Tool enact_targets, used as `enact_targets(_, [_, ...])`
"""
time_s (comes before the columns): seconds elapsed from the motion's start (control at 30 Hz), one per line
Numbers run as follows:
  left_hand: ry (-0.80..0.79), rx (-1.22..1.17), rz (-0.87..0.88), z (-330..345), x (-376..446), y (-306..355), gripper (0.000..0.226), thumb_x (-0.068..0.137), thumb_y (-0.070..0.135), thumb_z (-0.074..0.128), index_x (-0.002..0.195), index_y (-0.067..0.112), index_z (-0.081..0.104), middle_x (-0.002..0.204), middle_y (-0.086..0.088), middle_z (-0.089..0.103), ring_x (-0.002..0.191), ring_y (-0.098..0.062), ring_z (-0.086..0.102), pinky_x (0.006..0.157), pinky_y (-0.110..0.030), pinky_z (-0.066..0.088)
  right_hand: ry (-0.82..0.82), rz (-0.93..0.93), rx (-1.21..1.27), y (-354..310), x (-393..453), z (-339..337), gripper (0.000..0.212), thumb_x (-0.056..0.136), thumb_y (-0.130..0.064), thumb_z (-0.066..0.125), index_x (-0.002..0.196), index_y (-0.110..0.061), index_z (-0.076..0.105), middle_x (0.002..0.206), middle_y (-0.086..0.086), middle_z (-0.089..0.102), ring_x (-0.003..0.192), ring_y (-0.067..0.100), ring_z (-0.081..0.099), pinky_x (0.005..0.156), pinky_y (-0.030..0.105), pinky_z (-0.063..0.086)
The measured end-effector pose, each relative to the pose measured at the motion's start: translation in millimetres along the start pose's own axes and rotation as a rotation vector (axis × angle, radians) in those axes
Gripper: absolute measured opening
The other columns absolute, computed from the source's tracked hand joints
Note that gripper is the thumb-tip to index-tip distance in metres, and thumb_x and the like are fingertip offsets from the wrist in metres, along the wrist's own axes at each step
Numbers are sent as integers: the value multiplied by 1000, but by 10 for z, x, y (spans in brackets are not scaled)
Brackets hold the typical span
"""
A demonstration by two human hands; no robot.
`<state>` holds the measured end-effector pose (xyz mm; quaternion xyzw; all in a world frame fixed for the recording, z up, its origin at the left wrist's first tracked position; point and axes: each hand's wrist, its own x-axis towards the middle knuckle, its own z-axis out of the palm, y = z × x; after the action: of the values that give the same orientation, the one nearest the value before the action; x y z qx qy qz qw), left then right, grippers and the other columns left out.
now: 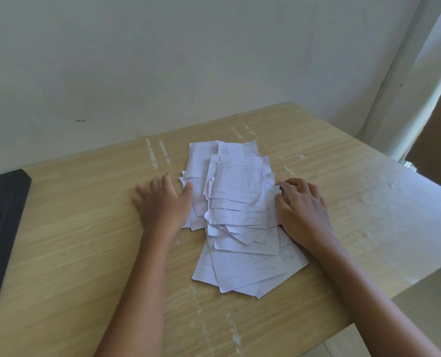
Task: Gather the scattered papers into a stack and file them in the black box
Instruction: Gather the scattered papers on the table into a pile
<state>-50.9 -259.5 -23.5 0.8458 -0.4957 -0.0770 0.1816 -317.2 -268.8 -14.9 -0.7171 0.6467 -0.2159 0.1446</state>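
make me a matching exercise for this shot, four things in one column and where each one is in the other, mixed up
Things:
1. papers
2. black box
3. left hand
4. right hand

Places:
A. at the table's left edge, apart from the pile
B. against the pile's right side
C. heaped loosely mid-table
D. spread flat against the pile's left side

Pairs: 1-C, 2-A, 3-D, 4-B
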Motion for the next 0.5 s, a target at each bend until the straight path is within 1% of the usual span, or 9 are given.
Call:
enact_targets(0.07, [24,-43,-23,-12,-18,96,68,97,57,41,154,21,32,158,-5,37,148,-43,18,119,-60,13,20,8,-1,2,-2,8,44,102,-45,35,136,-27,55,146,-6,44,141,21,28,115,41,24])
enact_targets(0.1, [60,-97,-35,-37,8,153,65,98,52,42,153,20,32,155,-7,41,146,-41,26,117,-58,19,28,11,-9,0,0,10,46,101,-50,34,135,-27,55,146,-6,44,141,21,30,114,42,25])
enact_targets(0.17, [129,-221,-44,-115,120,294,54,98,41,45,147,20,42,145,-5,54,133,-36,46,107,-51,37,26,11,-39,0,10,14,49,100,-55,34,136,-29,54,146,-7,43,140,21,30,114,43,26])
enact_targets(0.2, [128,-248,-35,-139,208,372,50,96,40,45,142,21,49,139,-3,60,127,-34,53,103,-48,43,17,8,-60,3,13,19,50,99,-55,35,138,-30,53,146,-7,42,141,21,29,114,43,26])
enact_targets(0.27, [78,-257,-13,-164,399,555,47,93,43,45,133,22,58,132,1,65,121,-32,58,102,-48,46,8,-2,-95,5,19,28,51,98,-55,39,141,-31,50,146,-7,41,141,22,28,114,43,26])
enact_targets(0.3, [34,-278,-15,-166,497,631,50,91,46,45,133,23,58,131,1,65,122,-31,58,103,-48,46,14,-4,-102,1,18,36,51,97,-55,41,141,-32,50,145,-7,41,141,22,29,114,43,26])
enact_targets(0.4, [-143,-319,-39,-126,780,823,75,78,59,47,146,27,47,142,1,58,131,-32,50,107,-50,43,34,-5,-133,-6,20,57,49,94,-56,44,138,-33,51,143,-6,42,139,24,32,112,42,29])
enact_targets(0.47, [-239,-208,-4,-96,913,867,86,68,61,51,148,30,43,146,1,52,134,-32,47,109,-51,41,32,-9,-156,-2,22,69,50,94,-57,43,138,-33,50,142,-5,42,138,25,32,112,43,29])
enact_targets(0.5, [-287,-139,22,-109,954,877,85,67,57,54,147,30,45,147,1,51,135,-31,48,110,-49,41,32,-10,-163,0,24,73,50,94,-57,43,138,-33,49,142,-5,42,138,25,32,112,43,29])
